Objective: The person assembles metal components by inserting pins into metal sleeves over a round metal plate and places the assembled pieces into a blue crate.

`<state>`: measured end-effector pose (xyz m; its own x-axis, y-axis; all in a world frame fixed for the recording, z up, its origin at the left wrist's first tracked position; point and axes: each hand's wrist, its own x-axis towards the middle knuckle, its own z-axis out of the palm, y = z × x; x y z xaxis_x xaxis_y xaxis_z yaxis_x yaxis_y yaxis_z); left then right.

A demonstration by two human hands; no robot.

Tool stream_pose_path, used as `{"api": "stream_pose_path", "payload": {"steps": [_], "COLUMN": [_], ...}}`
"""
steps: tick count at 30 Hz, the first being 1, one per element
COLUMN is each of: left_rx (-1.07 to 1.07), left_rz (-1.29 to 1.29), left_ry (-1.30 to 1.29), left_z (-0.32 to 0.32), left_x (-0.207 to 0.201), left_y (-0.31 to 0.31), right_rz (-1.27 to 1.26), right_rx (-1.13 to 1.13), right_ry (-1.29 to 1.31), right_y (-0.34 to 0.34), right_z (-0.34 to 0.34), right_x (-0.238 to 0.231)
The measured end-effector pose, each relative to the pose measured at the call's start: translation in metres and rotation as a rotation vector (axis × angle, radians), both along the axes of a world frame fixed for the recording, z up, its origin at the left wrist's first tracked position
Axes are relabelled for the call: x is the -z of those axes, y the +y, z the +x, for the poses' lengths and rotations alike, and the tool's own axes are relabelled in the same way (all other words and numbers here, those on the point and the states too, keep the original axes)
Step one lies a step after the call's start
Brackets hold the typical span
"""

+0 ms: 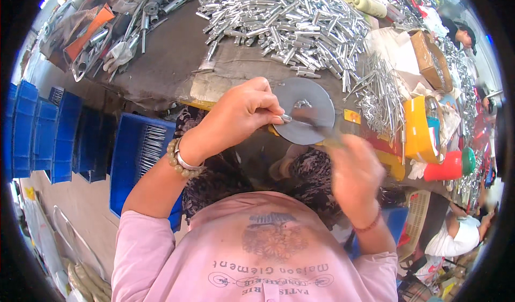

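My left hand [248,108] is closed in a pinch on a small silver metal piece [286,118], held over the near left edge of a round grey plate [307,88]. A few tiny metal bits [302,104] lie on that plate. At the plate's right side my right hand [355,170], smeared by motion, is closed round the handle of a hammer-like tool [331,136]. The tool's far end is a brownish blur above the plate, so its exact kind cannot be made out. Whether it touches the silver piece does not show.
A big heap of silver metal tubes [289,20] covers the far bench. Thin metal pins [378,95] lie to its right, beside a yellow container [421,129] and a red cup [442,166]. A blue bin [124,165] holds metal rods at left. Another person [456,232] sits at right.
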<state>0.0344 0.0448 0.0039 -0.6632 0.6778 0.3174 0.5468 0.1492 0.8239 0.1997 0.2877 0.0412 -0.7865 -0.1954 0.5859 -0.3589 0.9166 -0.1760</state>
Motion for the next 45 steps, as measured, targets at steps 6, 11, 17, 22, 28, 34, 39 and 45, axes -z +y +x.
{"api": "stream_pose_path", "payload": {"steps": [6,11,17,22,28,34,39,45], "left_rx": [-0.011,-0.011,-0.006,-0.011,-0.007,-0.066,-0.103,-0.214], "left_rz": [0.002,0.005,-0.007,-0.026,-0.102,-0.062,-0.026,0.037], "left_ry": [-0.054,-0.051,-0.015,0.060,0.409,0.401,0.089,0.106], "left_z": [0.003,0.002,0.000,0.002,0.004,0.009,0.014,0.002], "left_x": [0.002,0.001,0.004,0.003,0.008,0.004,-0.008,-0.012], "left_y": [-0.003,-0.001,-0.001,-0.001,-0.002,0.002,0.012,0.037], "right_rz": [0.007,-0.102,-0.157,-0.487,-0.683,-0.626,-0.384,-0.658], "right_rx": [0.052,0.064,0.044,0.040,0.064,0.038,0.168,0.188], "right_ry": [-0.048,0.190,-0.159,-0.164,-0.301,-0.260,-0.020,-0.034], "right_y": [-0.001,-0.004,-0.007,0.011,0.017,0.013,0.011,0.015], "right_z": [-0.001,0.004,-0.002,-0.009,-0.003,-0.003,0.002,-0.005], "right_x": [-0.006,0.005,0.011,0.005,0.006,0.007,-0.007,-0.015]}}
